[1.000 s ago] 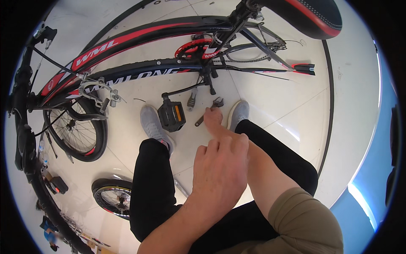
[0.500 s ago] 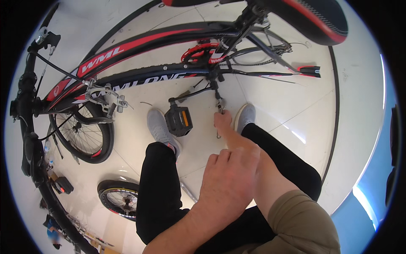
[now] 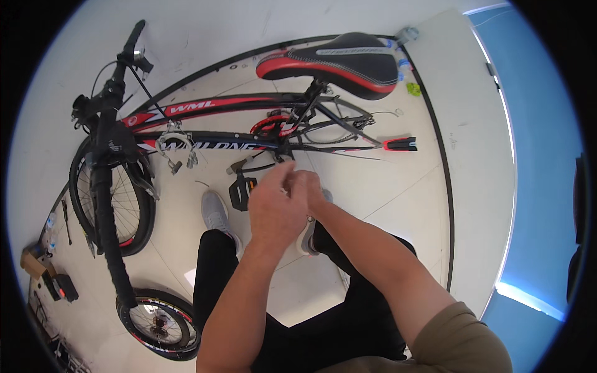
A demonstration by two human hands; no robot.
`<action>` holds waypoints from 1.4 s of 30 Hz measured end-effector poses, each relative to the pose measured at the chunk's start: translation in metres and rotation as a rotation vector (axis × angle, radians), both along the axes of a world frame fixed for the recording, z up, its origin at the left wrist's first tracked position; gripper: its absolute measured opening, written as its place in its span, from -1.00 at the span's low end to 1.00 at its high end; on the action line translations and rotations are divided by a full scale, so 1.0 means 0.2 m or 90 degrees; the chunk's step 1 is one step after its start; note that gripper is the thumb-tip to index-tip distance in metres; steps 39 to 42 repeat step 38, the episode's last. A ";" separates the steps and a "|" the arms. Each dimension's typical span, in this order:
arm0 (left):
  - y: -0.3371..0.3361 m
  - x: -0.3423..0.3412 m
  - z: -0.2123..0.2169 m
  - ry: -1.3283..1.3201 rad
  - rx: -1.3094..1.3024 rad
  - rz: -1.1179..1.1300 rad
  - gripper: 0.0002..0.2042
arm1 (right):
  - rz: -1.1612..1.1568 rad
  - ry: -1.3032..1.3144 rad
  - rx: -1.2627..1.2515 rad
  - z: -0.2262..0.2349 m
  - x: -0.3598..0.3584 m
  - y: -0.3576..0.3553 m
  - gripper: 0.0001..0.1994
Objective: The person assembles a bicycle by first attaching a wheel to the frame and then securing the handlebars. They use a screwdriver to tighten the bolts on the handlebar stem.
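Note:
My right hand [image 3: 306, 189] is closed round a wrench, and the small metal end of the wrench [image 3: 310, 219] shows below my fist. My left hand [image 3: 273, 208] lies against it on the left, with curled fingers at the same spot; what they grip is hidden. Both hands are low over the bicycle's crank area, just right of the black pedal [image 3: 239, 191] with its orange reflector. Behind them the black and red bicycle frame [image 3: 217, 138] stretches across, with its red chainring [image 3: 264, 126] partly visible. My hands cover the crank's near end.
The saddle [image 3: 339, 62] rises at the back, and the taped handlebar [image 3: 106, 205] stands at the left. A loose wheel [image 3: 158, 323] lies on the floor at lower left, near a black case [image 3: 61, 287]. My shoes [image 3: 214, 211] flank the pedal; a black strip [image 3: 444, 186] edges the floor on the right.
My left hand has moved off my right forearm and forward to my right hand. The view has shifted, so the whole bicycle appears smaller and the saddle is fully in sight.

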State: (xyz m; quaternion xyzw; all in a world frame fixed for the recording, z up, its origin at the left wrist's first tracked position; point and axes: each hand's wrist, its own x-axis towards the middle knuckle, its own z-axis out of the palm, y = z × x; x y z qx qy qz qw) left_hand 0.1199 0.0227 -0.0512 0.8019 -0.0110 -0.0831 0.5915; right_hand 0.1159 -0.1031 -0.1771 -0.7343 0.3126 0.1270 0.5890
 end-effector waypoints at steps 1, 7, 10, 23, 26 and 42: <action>-0.01 0.02 0.03 0.022 -0.083 0.043 -0.76 | -0.025 0.008 -0.034 0.18 0.04 -0.01 -0.66; -0.01 0.07 -0.02 0.105 -0.212 0.127 -0.74 | -0.189 -0.054 0.288 0.62 0.07 -0.17 -0.73; -0.06 0.09 -0.01 0.182 -0.246 0.109 -0.75 | -0.190 -0.098 0.305 0.66 0.12 -0.19 -0.72; -0.18 0.16 -0.01 0.315 -0.219 0.041 -0.73 | -0.239 -0.159 0.320 0.66 0.33 -0.17 -0.74; -0.19 0.17 0.00 0.321 -0.224 0.033 -0.70 | -0.280 -0.165 0.330 0.66 0.32 -0.16 -0.74; -0.16 0.19 0.01 0.329 -0.220 0.016 -0.73 | -0.257 -0.169 0.244 0.66 0.38 -0.13 -0.74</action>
